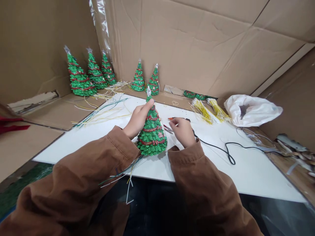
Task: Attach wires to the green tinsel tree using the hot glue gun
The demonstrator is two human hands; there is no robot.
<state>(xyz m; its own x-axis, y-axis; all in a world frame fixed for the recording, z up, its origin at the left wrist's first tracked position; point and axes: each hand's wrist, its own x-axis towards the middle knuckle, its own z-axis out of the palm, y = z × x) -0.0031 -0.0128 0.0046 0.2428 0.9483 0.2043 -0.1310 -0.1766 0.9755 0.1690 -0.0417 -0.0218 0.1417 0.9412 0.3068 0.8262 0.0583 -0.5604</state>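
Observation:
My left hand (139, 118) is wrapped round the upper part of a green Christmas tree figure (153, 134) with red garlands and a clear star on top. The tree stands nearly upright near the front of the white board, and thin white, yellow and green wires (129, 177) trail from its base over the front edge. Just right of the tree, my right hand (182, 130) is closed, fingertips pinched together; what they hold, if anything, is too small to tell. Beside those fingertips lie red-handled pliers (168, 129) and an orange-tipped tool (170, 118), partly behind the hand.
Several similar trees (78, 77) with loose wires stand at the back left against cardboard walls. Yellow-white wire bundles (205, 110) and a white plastic bag (253, 109) lie at the back right. A black cable (219, 149) crosses the white board (246, 173) rightwards.

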